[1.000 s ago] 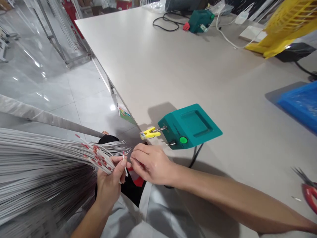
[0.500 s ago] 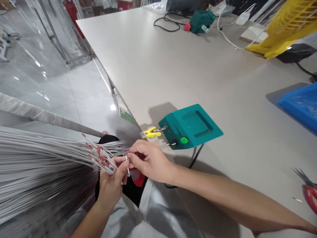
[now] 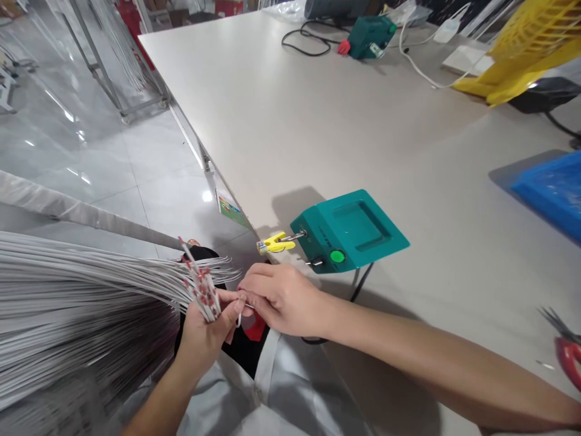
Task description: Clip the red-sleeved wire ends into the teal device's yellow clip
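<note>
My left hand point(image 3: 206, 336) is closed round a bunch of thin white wires point(image 3: 206, 303), whose red-tipped ends stick up above the fingers. Between its thumb and forefinger, one wire's end is pinched apart from the bunch. My right hand point(image 3: 284, 300) is closed against those fingertips, pinching that same wire; the exact spot it grips is partly hidden. Just beyond both hands stands a teal tester box point(image 3: 358, 224) with a green button. A yellow clip point(image 3: 276, 243) hangs from a metal terminal on its near side.
A thick spread of long white wires point(image 3: 82, 303) fills the left side. On the white table point(image 3: 254, 109) lie red-handled scissors point(image 3: 567, 357), a blue tray point(image 3: 554, 188), a second teal box point(image 3: 370, 39) with cables, and a yellow plastic basket point(image 3: 521, 60).
The bunch of red-tipped ends has swung more upright and to the right in my left hand. My fingertips have shifted slightly right and down, still together on the wire.
</note>
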Demonstrator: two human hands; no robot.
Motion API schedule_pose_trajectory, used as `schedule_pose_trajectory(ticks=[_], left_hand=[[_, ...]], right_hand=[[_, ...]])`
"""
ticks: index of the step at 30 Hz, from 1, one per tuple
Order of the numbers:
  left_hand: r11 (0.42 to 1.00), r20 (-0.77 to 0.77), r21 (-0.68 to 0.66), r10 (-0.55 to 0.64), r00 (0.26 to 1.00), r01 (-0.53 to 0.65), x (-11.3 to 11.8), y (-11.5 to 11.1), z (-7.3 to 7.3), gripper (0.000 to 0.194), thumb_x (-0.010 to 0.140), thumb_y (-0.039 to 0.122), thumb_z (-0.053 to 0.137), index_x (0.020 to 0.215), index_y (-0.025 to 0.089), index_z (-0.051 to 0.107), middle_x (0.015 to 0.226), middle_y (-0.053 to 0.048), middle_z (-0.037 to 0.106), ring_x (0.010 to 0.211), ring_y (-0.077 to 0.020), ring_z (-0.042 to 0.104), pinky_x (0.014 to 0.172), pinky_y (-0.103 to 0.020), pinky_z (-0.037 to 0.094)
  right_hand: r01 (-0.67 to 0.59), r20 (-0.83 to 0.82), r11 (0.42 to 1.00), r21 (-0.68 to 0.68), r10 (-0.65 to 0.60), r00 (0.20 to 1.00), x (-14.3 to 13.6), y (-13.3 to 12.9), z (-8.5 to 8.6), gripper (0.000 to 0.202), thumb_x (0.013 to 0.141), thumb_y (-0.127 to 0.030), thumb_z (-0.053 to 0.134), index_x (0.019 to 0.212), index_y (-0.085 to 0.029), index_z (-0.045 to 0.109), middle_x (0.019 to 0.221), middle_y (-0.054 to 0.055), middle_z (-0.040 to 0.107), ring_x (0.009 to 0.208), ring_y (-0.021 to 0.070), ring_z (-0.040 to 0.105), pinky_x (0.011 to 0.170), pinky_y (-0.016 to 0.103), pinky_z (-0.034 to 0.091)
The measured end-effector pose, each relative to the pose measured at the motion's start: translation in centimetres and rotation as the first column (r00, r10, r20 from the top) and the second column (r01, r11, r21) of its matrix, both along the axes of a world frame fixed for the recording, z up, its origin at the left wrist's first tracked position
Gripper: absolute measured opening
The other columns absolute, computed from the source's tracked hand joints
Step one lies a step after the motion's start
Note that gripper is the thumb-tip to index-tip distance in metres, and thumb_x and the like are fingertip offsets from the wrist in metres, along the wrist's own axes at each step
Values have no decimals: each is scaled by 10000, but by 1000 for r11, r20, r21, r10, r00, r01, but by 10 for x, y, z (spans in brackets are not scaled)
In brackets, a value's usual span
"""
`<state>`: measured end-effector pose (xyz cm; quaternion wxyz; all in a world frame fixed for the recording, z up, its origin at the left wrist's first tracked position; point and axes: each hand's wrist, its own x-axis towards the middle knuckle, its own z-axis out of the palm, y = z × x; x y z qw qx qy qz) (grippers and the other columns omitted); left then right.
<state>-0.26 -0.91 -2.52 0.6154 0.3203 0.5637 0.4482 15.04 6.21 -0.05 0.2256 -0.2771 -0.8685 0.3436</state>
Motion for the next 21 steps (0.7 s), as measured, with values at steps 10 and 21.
schedule_pose_trajectory(ticks=[10,21], left_hand=[[995,-132,-8,102,986,-104,6,0,0,196,744,314,624,793,127,655,500,14,570,390,-61,410,377,-190,313],[1000,-133,13,22,991,-21,7,2,2,192,749,317,629,770,127,644,423,46,488,375,-55,405,385,-179,308]], right_hand=[[47,361,998,46,-60,931,11,-6,11,171,780,-171,423,688,-154,566,653,28,554,544,117,495,499,234,352],[-46,193,936,348,-23,981,10,0,2,250,857,-187,396,726,-141,603,676,51,587,603,133,534,538,245,406]])
